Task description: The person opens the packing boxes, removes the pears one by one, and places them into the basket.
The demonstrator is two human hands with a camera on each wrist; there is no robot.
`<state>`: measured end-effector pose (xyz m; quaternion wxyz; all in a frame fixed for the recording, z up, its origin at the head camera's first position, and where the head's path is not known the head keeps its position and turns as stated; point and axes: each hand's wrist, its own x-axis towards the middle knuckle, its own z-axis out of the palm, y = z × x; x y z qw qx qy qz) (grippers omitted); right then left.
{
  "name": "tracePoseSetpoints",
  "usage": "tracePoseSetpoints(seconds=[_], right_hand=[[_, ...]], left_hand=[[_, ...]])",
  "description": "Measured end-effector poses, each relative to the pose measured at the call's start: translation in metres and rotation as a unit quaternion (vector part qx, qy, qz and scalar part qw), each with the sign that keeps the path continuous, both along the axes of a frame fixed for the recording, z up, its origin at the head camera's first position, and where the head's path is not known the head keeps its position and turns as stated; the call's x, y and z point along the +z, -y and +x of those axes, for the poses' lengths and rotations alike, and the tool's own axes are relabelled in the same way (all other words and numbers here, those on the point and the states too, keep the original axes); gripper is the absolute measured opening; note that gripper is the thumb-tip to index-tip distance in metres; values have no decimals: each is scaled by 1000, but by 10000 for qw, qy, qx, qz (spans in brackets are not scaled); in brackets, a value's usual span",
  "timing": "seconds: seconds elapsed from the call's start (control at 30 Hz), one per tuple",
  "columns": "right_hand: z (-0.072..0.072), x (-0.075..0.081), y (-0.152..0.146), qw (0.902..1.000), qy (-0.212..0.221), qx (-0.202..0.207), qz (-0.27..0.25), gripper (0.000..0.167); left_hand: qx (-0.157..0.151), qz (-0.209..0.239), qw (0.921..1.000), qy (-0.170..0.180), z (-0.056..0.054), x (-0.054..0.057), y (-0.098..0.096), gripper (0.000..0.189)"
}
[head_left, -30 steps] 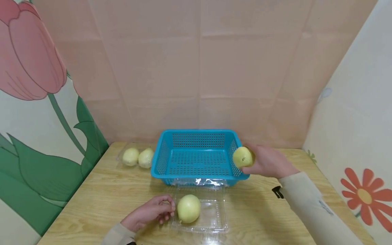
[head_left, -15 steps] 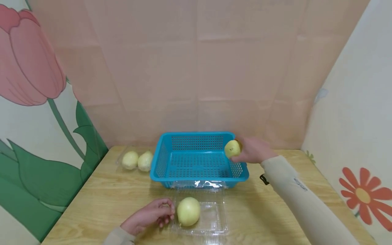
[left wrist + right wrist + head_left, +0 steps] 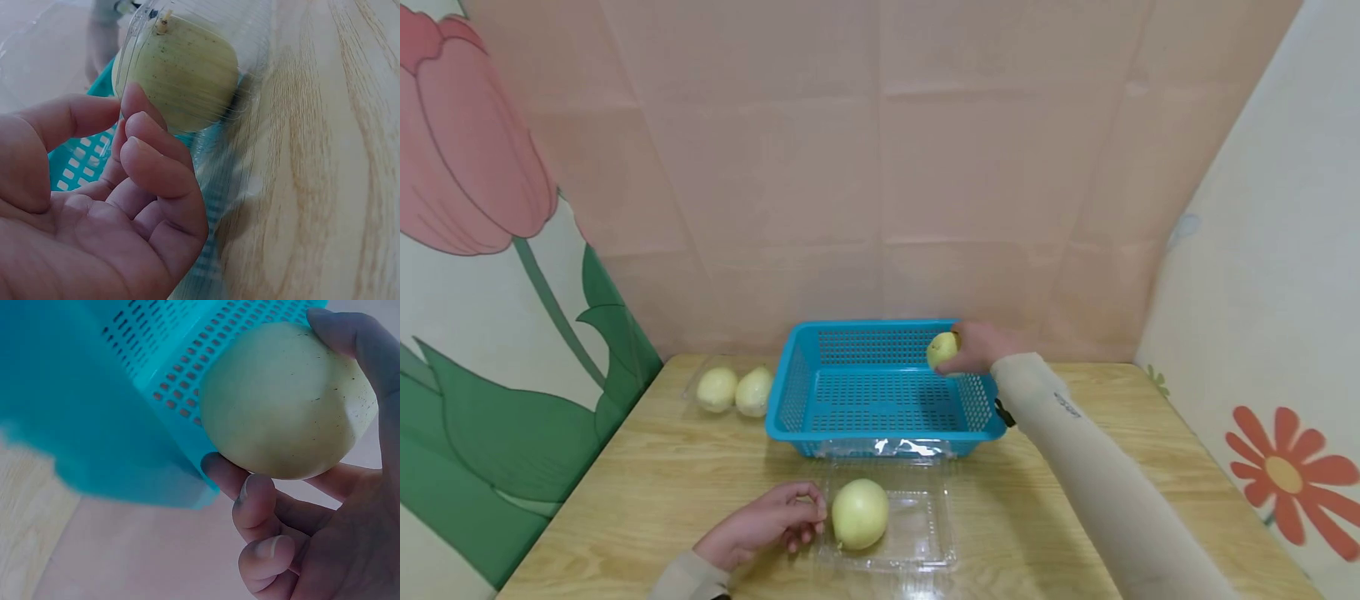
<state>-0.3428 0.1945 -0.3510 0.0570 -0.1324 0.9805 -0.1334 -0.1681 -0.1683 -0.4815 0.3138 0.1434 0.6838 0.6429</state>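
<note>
My right hand (image 3: pixel 985 346) grips a pale yellow pear (image 3: pixel 941 351) over the back right part of the blue plastic basket (image 3: pixel 880 396). In the right wrist view the thumb lies on one side of that pear (image 3: pixel 281 400) and the fingers curl under the other. At the front, my left hand (image 3: pixel 771 521) pinches the left edge of a clear plastic box (image 3: pixel 917 533) between thumb and fingertip, as the left wrist view shows. One pear (image 3: pixel 860 514) sits in the left half of this box, its stem toward me.
Two more pears, a left one (image 3: pixel 717 389) and a right one (image 3: pixel 754 392), sit in another clear plastic box left of the basket. All stand on a wooden table (image 3: pixel 647 492). A pink cloth-like backdrop (image 3: pixel 880 167) rises behind, with flower-patterned panels at both sides.
My right hand has carried its pear left and away from me, from the basket's right rim to over its inside. The left hand stays at the box edge.
</note>
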Motion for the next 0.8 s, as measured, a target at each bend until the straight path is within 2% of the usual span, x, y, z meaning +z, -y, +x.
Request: tracePoseSetpoints(seconds=[0.17, 0.37, 0.53, 0.8], right_hand=[[-15, -9, 5, 9997, 97, -121, -197, 55], [-21, -17, 13, 9982, 324, -418, -285, 55], [-25, -19, 19, 9967, 482, -627, -163, 66], [-31, -24, 28, 9951, 702, -683, 150, 89]], left_hand=[[-43, 40, 10000, 0, -2, -1, 1, 10], [-135, 25, 9999, 0, 1, -4, 4, 7], [-193, 140, 9997, -11, 1, -5, 5, 6], [-170, 133, 9998, -20, 0, -2, 9, 6]])
